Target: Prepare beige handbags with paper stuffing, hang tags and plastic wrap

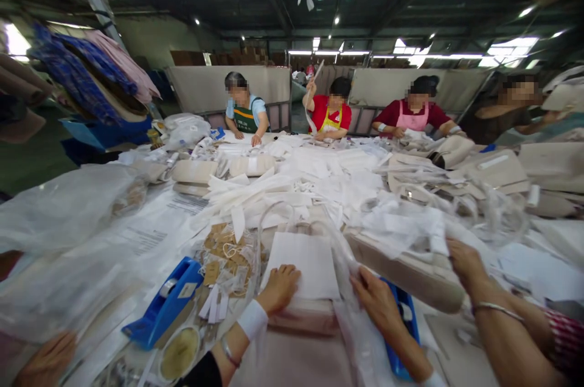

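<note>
**Left fingers on a white sheet over a beige bag, right fingers gripping clear plastic**

The beige bag (pixel 303 356) lies on the surface between the two hands, partly under a blank-looking white sheet (pixel 306 256). Its lower part is smooth and pinkish beige. The left hand (pixel 281 288) rests on the sheet's lower left part, its fingers lightly bent and holding nothing. The right hand (pixel 375 303) has its fingers closed on clear plastic (pixel 344 259), which runs along the bag's right side.

Left of the left fingers is a heap of brown tags (pixel 223 247) with pale strings and small clear packets; any print on them is too small to read. Farther left stands a blue tape dispenser (pixel 166 302) with a white label, also unreadable. Another blue dispenser (pixel 401 320) shows partly behind the right hand.

Beyond the tags, printed sheets (pixel 146 235) carry dark lines of text, not legible. Well beyond the fingers, a green apron (pixel 245 120) bears white lettering, blurred. At far left, a blue crate (pixel 107 131) sits below hanging clothes (pixel 91 73). To the right of the right fingers, another person's hand (pixel 466 260) touches white wrapping (pixel 410 226) above a beige padded bag (pixel 410 265).
</note>
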Demonstrator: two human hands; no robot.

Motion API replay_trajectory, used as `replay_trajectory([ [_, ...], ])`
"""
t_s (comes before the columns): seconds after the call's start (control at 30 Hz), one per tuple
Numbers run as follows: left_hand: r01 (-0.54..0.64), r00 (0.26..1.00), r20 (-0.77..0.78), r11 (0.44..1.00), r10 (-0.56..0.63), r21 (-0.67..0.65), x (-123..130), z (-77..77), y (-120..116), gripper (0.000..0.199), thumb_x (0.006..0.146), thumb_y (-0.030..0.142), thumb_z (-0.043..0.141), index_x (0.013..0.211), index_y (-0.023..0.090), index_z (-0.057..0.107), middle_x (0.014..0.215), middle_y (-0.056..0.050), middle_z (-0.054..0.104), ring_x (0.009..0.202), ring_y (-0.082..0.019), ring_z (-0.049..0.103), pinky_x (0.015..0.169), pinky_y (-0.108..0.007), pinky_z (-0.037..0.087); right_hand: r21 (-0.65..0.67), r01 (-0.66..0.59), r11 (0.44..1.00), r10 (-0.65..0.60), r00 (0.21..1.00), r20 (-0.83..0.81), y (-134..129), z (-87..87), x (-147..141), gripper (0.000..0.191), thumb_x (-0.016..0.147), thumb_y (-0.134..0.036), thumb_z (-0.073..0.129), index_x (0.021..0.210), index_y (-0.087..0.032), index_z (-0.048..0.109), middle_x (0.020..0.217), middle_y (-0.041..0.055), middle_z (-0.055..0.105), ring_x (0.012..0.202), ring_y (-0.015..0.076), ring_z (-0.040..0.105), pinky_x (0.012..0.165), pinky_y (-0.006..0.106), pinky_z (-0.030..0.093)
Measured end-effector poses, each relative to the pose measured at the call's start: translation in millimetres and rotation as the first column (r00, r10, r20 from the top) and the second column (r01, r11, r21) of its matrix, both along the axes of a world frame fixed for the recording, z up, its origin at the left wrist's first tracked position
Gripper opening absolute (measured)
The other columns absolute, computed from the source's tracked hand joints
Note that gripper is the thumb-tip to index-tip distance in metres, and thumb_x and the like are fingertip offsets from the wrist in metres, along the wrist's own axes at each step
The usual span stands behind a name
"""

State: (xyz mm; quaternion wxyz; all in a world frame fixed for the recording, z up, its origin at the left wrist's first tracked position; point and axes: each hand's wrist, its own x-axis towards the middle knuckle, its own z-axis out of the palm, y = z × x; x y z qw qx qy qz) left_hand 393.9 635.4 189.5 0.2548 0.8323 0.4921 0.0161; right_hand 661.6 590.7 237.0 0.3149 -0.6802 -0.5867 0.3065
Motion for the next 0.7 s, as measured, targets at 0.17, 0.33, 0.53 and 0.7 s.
replay_trajectory([
  [0.17, 0.065, 0.673, 0.701, 0.925, 0.236, -0.374, 19.4, 32.5, -25.6, 0.046, 0.090, 0.036, 0.051, 0.133, 0.018, 0.053, 0.140, -0.013, 0.052, 0.131, -0.026, 0.044, 0.112, -0.043, 0.031, -0.022, -0.147, 0.989, 0.110, 0.827, -0.551, 33.8, 78.8, -42.3, 0.024, 0.073, -0.042, 0.062, 0.072, -0.019, 0.056, 0.065, -0.0002, 0.059, 0.061, 0.0162, 0.054, 0.059, 0.026, 0.043],
  [0.33, 0.414, 0.178, 0.812, 0.707, 0.556, -0.574, 43.9, 87.0, -70.8, 0.062, 0.077, 0.050, 0.071, 0.124, 0.012, 0.060, 0.123, -0.018, 0.063, 0.116, -0.030, 0.057, 0.102, -0.042, 0.039, 0.002, -0.106, 0.994, 0.089, 0.826, -0.557, 58.4, 93.2, -79.0, 0.021, 0.071, -0.039, 0.061, 0.072, -0.020, 0.054, 0.062, -0.0013, 0.057, 0.055, 0.0139, 0.050, 0.051, 0.024, 0.038],
  [0.53, 0.174, -0.015, 0.620, 0.613, 0.784, -0.771, 40.7, 107.4, -95.7, 0.042, 0.072, 0.041, 0.078, 0.099, 0.016, 0.057, 0.088, -0.009, 0.068, 0.067, -0.017, 0.064, 0.065, -0.029, 0.049, 0.120, -0.064, 0.991, 0.095, 0.958, -0.272, 65.6, 72.7, -120.4, 0.009, 0.077, -0.028, 0.050, 0.071, -0.020, 0.048, 0.064, 0.0003, 0.055, 0.063, 0.0164, 0.051, 0.060, 0.027, 0.039],
  [0.7, -0.299, 0.030, 0.702, 0.677, 0.711, -0.673, 19.9, 91.8, -102.4, 0.050, 0.063, 0.039, 0.083, 0.100, 0.019, 0.056, 0.092, -0.006, 0.066, 0.081, -0.019, 0.062, 0.066, -0.025, 0.050, 0.181, -0.065, 0.981, 0.091, 0.986, -0.143, 45.2, 60.4, -161.7, 0.017, 0.079, -0.012, 0.047, 0.088, -0.017, 0.060, 0.074, 0.0073, 0.062, 0.073, 0.0212, 0.057, 0.070, 0.031, 0.038],
])
